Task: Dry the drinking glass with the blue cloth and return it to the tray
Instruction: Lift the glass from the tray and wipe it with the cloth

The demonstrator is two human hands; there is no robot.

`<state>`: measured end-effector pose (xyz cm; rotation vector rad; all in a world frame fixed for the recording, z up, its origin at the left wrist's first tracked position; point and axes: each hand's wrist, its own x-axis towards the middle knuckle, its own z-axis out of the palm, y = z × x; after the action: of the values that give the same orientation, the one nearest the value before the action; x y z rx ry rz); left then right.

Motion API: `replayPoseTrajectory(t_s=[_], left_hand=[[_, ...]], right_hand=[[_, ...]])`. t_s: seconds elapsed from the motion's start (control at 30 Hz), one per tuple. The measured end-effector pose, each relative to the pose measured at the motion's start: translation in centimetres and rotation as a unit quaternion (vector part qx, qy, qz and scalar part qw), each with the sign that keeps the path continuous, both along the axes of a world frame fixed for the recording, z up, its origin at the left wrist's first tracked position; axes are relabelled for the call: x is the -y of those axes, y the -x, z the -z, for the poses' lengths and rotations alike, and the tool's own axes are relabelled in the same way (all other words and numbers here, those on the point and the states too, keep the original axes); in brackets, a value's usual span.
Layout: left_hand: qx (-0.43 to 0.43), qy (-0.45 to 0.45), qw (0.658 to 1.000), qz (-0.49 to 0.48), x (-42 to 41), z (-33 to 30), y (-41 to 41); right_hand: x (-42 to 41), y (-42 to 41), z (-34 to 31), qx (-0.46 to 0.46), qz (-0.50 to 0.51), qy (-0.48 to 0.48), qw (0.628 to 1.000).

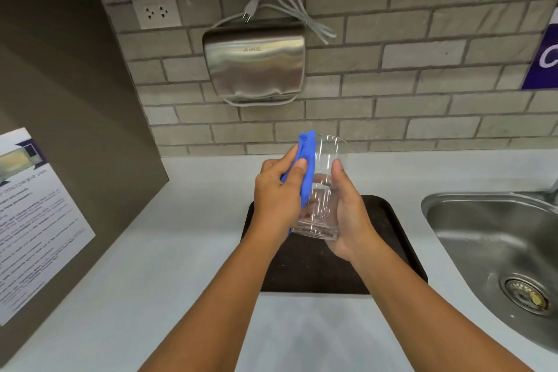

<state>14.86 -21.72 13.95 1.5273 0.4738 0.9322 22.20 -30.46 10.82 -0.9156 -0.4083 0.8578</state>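
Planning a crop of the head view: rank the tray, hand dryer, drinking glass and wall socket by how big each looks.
Largest to smallest:
1. tray, though partly hidden
2. hand dryer
3. drinking glass, held nearer the camera, so flattered
4. wall socket

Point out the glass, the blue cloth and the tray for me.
glass (324, 178): head view, on its clear side wall.
blue cloth (306, 154): head view, on the fold pressed against the glass.
tray (389, 238): head view, on its bare right part.

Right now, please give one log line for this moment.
step: drying | left hand: cloth on glass | right hand: holds glass | glass: above tray
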Motion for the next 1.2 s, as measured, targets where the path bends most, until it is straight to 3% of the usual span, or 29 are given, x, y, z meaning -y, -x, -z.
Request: replayPoseTrajectory(t_s=[0.1,0.17,0.33,0.43,0.6,0.77,0.9,1.0,1.13,1.2], left_hand=[[-0.016,0.121,0.992,0.016,-0.5,-0.2,-0.3],[-0.029,0.15,0.988,0.009,-0.8,-0.1,-0.3],[0.002,-0.001,0.999,-0.049,-0.3,0.6,-0.3],[-0.009,-0.037,0.997,-0.064,-0.3,0.9,-0.4],[-0.004,-0.104,0.992,-0.077,-0.2,1.2,-0.2],[-0.044,-0.186,0.982,-0.008,-0.5,0.6,-0.3],[-0.039,-0.137,0.99,0.021,-0.6,0.3,0.1],[-0.02,-0.16,0.987,0.004,0.0,0.4,0.4],[0.005,-0.328,0.942,-0.066,1.1,0.5,0.5],[0.021,-0.299,0.951,-0.069,1.0,0.3,0.4]], right_hand=[[0.1,-0.5,0.4,0.002,-0.016,-0.031,0.999],[0.0,-0.5,0.6,0.011,-0.027,-0.041,0.999],[-0.6,0.0,0.3,-0.012,0.02,0.007,1.0],[-1.2,0.3,0.1,-0.009,0.086,0.056,0.995],[-1.0,0.6,-0.3,0.044,0.059,0.106,0.992],[-0.7,0.9,-0.9,0.022,0.05,0.051,0.997],[-0.6,0.4,-1.4,0.019,0.045,0.051,0.998],[-0.8,0.6,-1.6,0.052,0.049,0.073,0.995],[-0.9,0.6,-1.8,0.077,0.041,0.046,0.995],[-0.8,0.5,-1.6,0.074,0.022,0.023,0.997]])
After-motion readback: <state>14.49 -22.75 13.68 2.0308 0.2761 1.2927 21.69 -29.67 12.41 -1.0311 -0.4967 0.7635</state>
